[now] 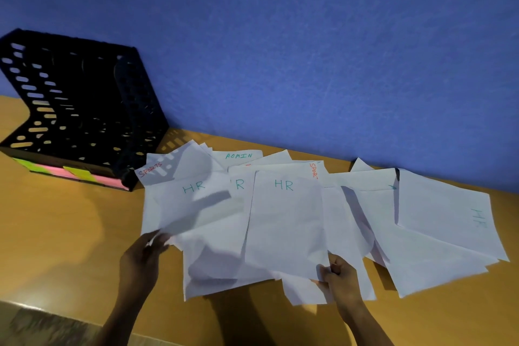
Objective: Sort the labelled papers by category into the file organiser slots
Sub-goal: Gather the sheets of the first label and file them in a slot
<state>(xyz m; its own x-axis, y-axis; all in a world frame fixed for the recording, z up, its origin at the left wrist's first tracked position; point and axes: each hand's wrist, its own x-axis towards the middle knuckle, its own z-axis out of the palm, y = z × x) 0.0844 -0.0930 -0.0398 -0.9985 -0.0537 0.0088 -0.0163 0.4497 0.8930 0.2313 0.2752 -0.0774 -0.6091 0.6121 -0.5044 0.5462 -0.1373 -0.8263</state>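
Several white papers lie spread and overlapping on the wooden desk (64, 227), marked HR, SPORTS and ADMIN. My left hand (141, 256) pinches the lower corner of an HR paper (193, 205) at the left of the spread, lifting it a little. My right hand (338, 275) pinches the lower right corner of another HR paper (286, 222) in the middle. A SPORTS paper (157, 171) and an ADMIN paper (240, 156) peek out behind them. The black perforated file organiser (84, 110) stands at the back left, its slots dark inside.
Green, pink and yellow sticky labels (75, 173) line the organiser's front base. More papers, one marked HR sideways (460, 216), fan out to the right. A blue wall (309, 51) backs the desk. The desk's front edge runs along the bottom left.
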